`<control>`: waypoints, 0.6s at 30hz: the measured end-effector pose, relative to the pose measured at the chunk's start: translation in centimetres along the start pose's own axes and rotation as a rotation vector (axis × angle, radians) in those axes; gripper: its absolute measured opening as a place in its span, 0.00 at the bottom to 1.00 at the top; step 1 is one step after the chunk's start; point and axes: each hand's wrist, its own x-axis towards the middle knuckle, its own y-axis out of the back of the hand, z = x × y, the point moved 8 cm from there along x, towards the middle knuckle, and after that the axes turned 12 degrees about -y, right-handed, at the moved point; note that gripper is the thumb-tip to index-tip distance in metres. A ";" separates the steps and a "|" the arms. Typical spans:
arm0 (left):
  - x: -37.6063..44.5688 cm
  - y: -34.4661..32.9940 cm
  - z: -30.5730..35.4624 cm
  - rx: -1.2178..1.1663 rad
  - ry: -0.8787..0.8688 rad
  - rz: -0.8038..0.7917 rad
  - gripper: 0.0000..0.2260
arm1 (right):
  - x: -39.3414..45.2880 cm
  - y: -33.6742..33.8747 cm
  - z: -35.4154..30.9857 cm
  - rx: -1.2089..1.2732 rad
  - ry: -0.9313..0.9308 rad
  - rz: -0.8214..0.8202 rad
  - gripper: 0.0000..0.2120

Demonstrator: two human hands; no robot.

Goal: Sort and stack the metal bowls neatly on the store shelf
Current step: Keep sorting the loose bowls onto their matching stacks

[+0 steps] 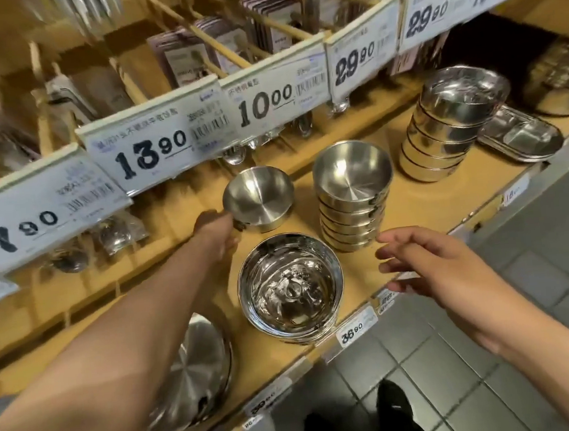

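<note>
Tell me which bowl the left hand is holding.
The left hand grips the single brushed bowl at the back left, tilted. The other bowls sit untouched: the brushed stack, the shiny stack, the large shiny bowl.

The single bowl (258, 197) and the stack of bowls (353, 192) beside it are brushed, satin metal; the large bowl (291, 288) in front is mirror-polished metal; the shelf (409, 201) looks like matt light wood; the price tags (153, 147) are white paper.
</note>
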 end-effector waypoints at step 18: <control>-7.5 5.3 1.6 -0.298 0.090 -0.026 0.14 | -2.4 1.2 -1.2 -0.043 -0.047 0.004 0.10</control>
